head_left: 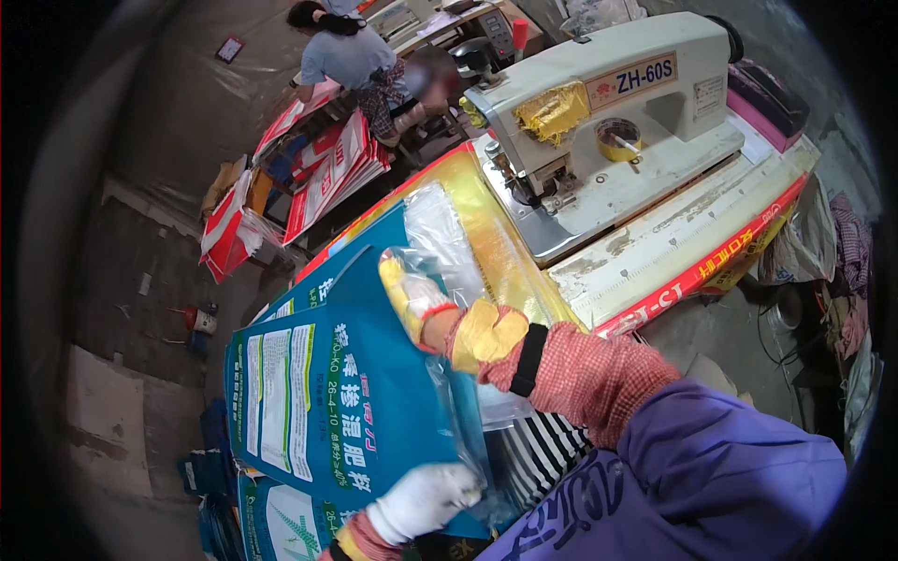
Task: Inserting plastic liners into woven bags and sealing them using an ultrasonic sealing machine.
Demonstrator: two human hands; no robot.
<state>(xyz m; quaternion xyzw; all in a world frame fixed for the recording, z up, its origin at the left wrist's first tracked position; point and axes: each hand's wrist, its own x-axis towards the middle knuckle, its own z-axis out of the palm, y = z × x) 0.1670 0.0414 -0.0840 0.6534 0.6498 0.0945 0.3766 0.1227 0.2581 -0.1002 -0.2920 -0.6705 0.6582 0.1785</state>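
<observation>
A blue-green printed woven bag point(374, 402) lies flat in front of me on a stack of similar bags. Clear plastic film point(458, 430) runs along its right edge. My right hand point(412, 294), in a white and yellow glove, rests over the bag's upper part. Film covers its fingers, which look stretched out. My left hand point(426, 502), in a white glove, is closed at the bag's lower right corner, pinching the edge of the film. A folded clear liner point(444, 224) lies beyond the right hand, on yellow sheeting.
A white industrial sewing machine point(608, 122) stands on the table at the upper right, a yellow tape roll point(619, 140) on its bed. A pink and black box point(767, 103) sits behind it. Farther off, a person point(351, 65) works beside red and white bags point(337, 173).
</observation>
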